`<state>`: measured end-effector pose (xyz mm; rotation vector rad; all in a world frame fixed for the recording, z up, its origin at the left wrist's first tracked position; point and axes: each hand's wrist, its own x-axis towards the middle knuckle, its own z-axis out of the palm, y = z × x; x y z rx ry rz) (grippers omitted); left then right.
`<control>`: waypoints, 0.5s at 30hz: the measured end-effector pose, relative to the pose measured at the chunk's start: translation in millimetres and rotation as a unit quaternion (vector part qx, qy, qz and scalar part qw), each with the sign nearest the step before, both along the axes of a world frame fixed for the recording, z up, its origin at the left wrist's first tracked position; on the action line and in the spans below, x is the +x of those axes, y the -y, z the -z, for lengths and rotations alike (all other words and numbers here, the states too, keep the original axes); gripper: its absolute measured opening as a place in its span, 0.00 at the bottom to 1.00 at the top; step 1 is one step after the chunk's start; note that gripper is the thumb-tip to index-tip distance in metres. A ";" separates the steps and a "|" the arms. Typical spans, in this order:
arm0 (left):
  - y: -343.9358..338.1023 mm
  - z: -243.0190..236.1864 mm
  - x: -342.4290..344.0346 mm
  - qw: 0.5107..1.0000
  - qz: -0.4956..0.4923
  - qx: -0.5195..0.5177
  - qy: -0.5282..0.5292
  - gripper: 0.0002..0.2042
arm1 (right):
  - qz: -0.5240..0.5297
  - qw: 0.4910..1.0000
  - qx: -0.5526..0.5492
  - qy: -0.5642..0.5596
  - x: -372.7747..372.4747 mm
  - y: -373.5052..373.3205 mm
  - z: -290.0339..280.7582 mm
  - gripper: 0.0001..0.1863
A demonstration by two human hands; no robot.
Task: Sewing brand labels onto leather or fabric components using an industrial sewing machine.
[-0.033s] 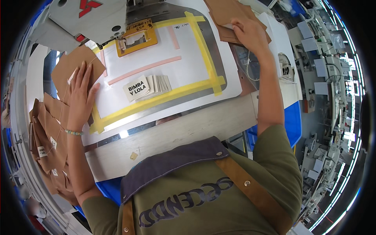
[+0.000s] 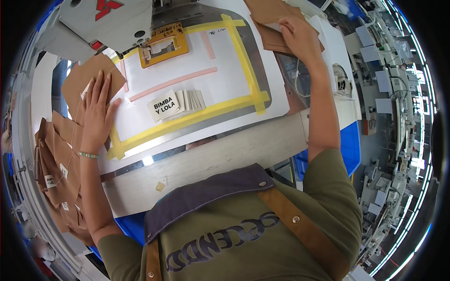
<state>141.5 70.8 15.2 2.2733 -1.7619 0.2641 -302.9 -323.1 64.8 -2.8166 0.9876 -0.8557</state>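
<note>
Rests the left hand (image 2: pixel 96 112) flat and wide on a brown piece (image 2: pixel 74 77), fingers extended and slightly apart, thumb spread to the right. Sets that piece at the left edge of a white sheet (image 2: pixel 229 70), near a pale machine head (image 2: pixel 93 30) with a red emblem. Shows a small white patch (image 2: pixel 85 90) beside the fingers, too covered to identify. Runs a thin thread (image 2: pixel 111 72) over the brown piece.

Keeps the right hand (image 2: pixel 300 42) narrow, fingers curled and thumb tip near the forefinger, gripping the edge of a brown stack (image 2: pixel 267 11) at the upper right. Cannot tell how many layers between those fingers.

Between the two hands, displays a fanned set of off-white labels (image 2: pixel 190 102) with black print on the front one, lying on the white sheet. Borders the sheet with yellow tape (image 2: pixel 248 75) and marks the inside with pink strips (image 2: pixel 176 83). Holds a yellow frame (image 2: pixel 152 61) with a cut-out window beside the machine head.

Below the left hand, heaps a pile of brown pieces (image 2: pixel 61 145) with white tags (image 2: pixel 63 171). Along the near side, extends a pale tabletop (image 2: pixel 211 157) bearing a small tan scrap (image 2: pixel 160 187). Beyond the right forearm, exposes a blue bin (image 2: pixel 349 145). Wears a beaded bracelet (image 2: pixel 88 155) on the left wrist.
</note>
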 end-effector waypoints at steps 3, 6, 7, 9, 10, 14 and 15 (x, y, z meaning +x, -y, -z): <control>-1.5 16.6 30.3 0.999 -0.018 0.020 0.028 0.32 | -0.019 0.994 0.010 0.105 25.3 -9.6 -12.0 0.10; -7.9 18.1 38.3 0.997 -0.064 0.010 0.033 0.31 | -0.082 0.994 0.002 0.068 44.6 -30.6 -1.7 0.09; -3.2 11.2 29.3 0.993 -0.070 0.028 0.088 0.31 | -0.136 0.990 -0.023 0.024 48.5 -37.4 5.2 0.09; 5.4 -6.8 1.2 0.990 -0.032 -0.018 0.136 0.27 | -0.193 0.978 -0.074 -0.020 63.8 -56.0 17.2 0.09; 9.6 -12.6 -11.5 0.990 -0.037 -0.018 0.138 0.27 | -0.245 0.959 -0.123 -0.064 73.9 -66.4 19.5 0.09; 28.2 -35.2 -65.9 0.985 0.148 -0.083 -0.019 0.23 | -0.350 0.911 -0.198 -0.086 118.0 -101.9 19.0 0.09; 34.6 -37.2 -76.3 0.981 0.170 -0.078 -0.055 0.23 | -0.388 0.895 -0.204 -0.081 130.5 -108.8 17.5 0.10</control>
